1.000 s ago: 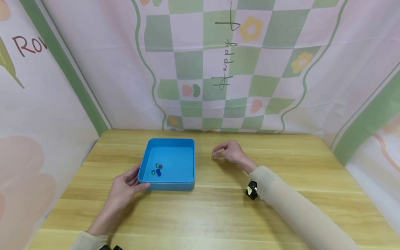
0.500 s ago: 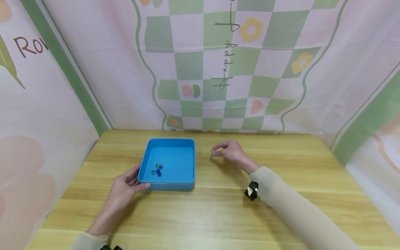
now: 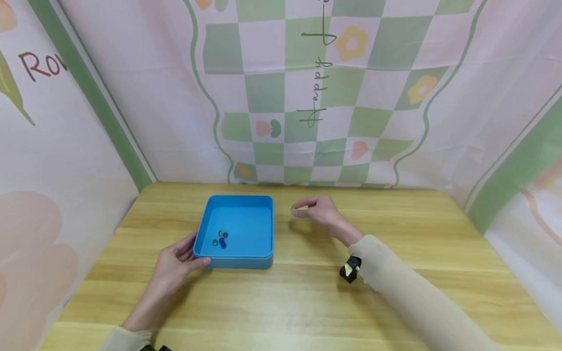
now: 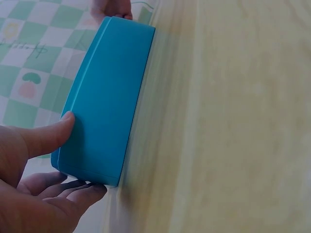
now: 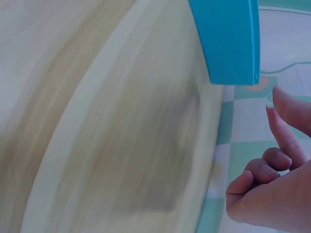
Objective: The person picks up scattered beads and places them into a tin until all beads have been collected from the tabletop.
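Observation:
A square blue box [image 3: 250,262], open at the top, stands on the table. Several small glass marbles [image 3: 222,242], some dark blue and some greenish, lie grouped near its left front corner. My left hand [image 3: 171,268] holds that corner, thumb on the front wall and fingers along the left side, as the left wrist view also shows. To the right of the box, my right hand [image 3: 322,212] is above the tabletop. Between its thumb and index fingertip it pinches a clear glass marble [image 5: 269,100]; the other fingers curl toward the palm.
The wooden table [image 3: 281,312] extends around the box on all sides. Behind it hangs a printed curtain [image 3: 303,97] with green checks and flowers, and more printed cloth [image 3: 52,170] covers the left side. A black wrist device [image 3: 350,269] sits below the right sleeve.
My right hand has moved slightly left, toward the box, with the marble between its fingertips. The left hand and the box have stayed in place.

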Demonstrator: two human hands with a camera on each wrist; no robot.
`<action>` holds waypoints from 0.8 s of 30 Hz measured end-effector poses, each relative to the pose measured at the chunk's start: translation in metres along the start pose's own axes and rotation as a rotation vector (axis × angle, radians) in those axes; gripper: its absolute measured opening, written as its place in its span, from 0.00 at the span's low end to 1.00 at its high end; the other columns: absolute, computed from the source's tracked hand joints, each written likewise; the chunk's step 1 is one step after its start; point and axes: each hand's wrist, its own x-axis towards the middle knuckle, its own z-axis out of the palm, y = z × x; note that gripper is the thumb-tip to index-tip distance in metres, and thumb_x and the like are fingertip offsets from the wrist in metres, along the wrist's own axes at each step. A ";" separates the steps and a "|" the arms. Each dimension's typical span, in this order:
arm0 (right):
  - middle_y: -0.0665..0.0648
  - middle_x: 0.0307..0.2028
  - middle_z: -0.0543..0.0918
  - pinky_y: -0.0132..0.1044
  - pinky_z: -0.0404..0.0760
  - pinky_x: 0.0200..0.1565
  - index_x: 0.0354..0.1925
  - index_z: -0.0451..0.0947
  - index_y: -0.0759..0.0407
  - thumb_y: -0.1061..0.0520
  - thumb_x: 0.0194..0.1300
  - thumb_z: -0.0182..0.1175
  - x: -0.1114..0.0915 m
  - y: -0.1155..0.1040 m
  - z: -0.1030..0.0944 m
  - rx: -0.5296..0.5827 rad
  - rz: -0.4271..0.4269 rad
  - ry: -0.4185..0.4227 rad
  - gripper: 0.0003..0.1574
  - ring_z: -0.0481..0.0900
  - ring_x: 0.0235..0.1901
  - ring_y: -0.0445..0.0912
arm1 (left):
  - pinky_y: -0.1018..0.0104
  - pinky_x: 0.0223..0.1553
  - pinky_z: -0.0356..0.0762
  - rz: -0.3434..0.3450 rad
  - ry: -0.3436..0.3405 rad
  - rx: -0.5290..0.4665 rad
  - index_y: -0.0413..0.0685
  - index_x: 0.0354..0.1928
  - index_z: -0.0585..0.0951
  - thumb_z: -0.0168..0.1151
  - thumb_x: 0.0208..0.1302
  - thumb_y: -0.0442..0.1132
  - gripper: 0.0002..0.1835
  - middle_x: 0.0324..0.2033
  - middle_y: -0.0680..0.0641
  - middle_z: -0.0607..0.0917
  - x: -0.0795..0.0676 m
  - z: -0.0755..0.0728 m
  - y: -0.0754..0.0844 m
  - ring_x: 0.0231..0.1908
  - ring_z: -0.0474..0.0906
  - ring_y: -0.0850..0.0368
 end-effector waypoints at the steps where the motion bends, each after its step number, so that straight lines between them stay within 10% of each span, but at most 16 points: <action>1: 0.62 0.62 0.84 0.56 0.68 0.74 0.51 0.90 0.61 0.54 0.66 0.75 0.000 -0.001 0.001 0.003 0.000 -0.001 0.17 0.71 0.70 0.59 | 0.58 0.67 0.71 -0.002 0.000 0.001 0.39 0.80 0.62 0.75 0.67 0.33 0.44 0.77 0.33 0.63 0.000 0.000 0.000 0.74 0.64 0.37; 13: 0.62 0.64 0.82 0.55 0.68 0.74 0.53 0.89 0.61 0.54 0.66 0.74 -0.003 -0.019 0.016 0.025 -0.014 -0.031 0.19 0.70 0.71 0.59 | 0.57 0.67 0.72 0.003 -0.004 0.014 0.39 0.80 0.62 0.75 0.67 0.34 0.45 0.77 0.33 0.63 0.000 -0.001 0.000 0.74 0.64 0.37; 24: 0.58 0.57 0.84 0.40 0.72 0.49 0.49 0.91 0.59 0.53 0.65 0.76 -0.002 -0.039 0.033 0.030 -0.041 -0.031 0.17 0.72 0.51 0.50 | 0.57 0.67 0.72 0.003 -0.007 0.008 0.40 0.80 0.62 0.76 0.66 0.35 0.45 0.77 0.33 0.63 0.001 -0.001 0.000 0.74 0.64 0.37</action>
